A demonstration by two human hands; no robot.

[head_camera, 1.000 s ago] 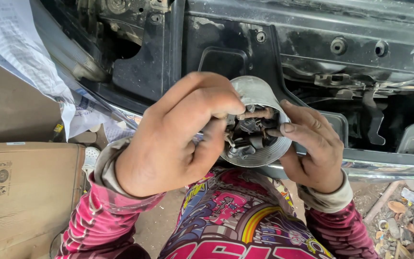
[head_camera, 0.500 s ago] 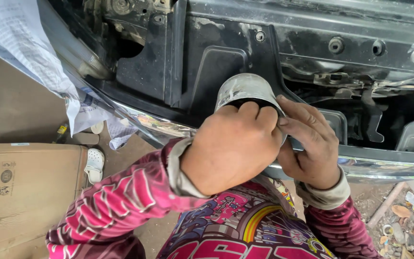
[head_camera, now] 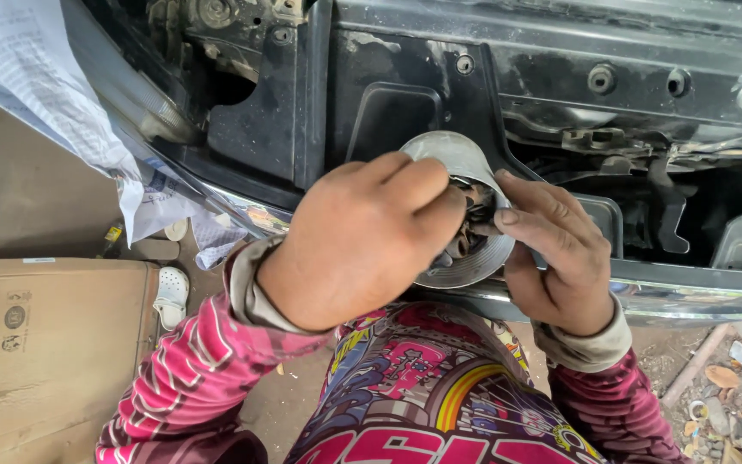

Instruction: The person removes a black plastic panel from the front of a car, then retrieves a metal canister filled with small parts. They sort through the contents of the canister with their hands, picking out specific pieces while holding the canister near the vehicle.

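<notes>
Round grey metal housing [head_camera: 465, 258], cup-shaped, open face turned towards the person; dark, rusty parts [head_camera: 474, 210] visible inside. Position: held up in front of the black vehicle frame [head_camera: 560, 77], just above the bright chrome strip [head_camera: 697, 296] that runs along the frame's lower edge.

Left hand [head_camera: 362, 241]: back of hand facing the camera, wrist bent, forearm rising from lower left in a pink striped sleeve [head_camera: 182, 378] with a grey cuff. Fingers curled together and reaching over the rim into the housing's open face; fingertips hidden among the inner parts, so whether they pinch anything cannot be told.

Right hand [head_camera: 556, 258]: placed against the right side of the housing, palm inward, thumb below, fingers [head_camera: 526, 202] stretched over the upper rim and closed on it, steadying the piece. Sleeve of the same pink pattern, grey cuff at the wrist.

Surroundings: black frame panel with bolt heads and round holes along the top. Crumpled white printed paper [head_camera: 36, 77] hanging at upper left. Flat brown cardboard box [head_camera: 45, 335] on the ground at lower left, a white sandal [head_camera: 171, 295] just beside it. Small stones and rubble [head_camera: 740, 387] on the ground at lower right. Person's colourful printed shirt [head_camera: 431, 395] fills the bottom centre.
</notes>
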